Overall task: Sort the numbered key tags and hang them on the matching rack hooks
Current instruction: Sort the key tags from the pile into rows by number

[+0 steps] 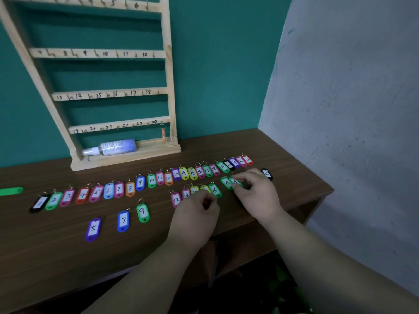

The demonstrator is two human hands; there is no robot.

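Observation:
A wooden rack [169, 71] with numbered hooks stands against the teal wall; one orange tag [163, 134] hangs at its bottom right hook. A long row of coloured numbered tags [140, 182] runs across the table from 1 to 23. A second, shorter row lies nearer me, from pink 12 [176, 199] to green 16 [215, 190] and green 18 [227, 182]. My left hand [196, 214] rests on that second row with fingers curled over yellow tags. My right hand [256, 191] pinches a green tag [235, 181] beside the 18.
Loose tags purple 5 [93, 228], blue 7 [123, 220] and green 9 [142, 211] lie nearer me. A black tag [267, 173] sits at the right. A spray bottle [113, 147] lies on the rack base. A green tag [11, 191] lies far left. The table edge is close on the right.

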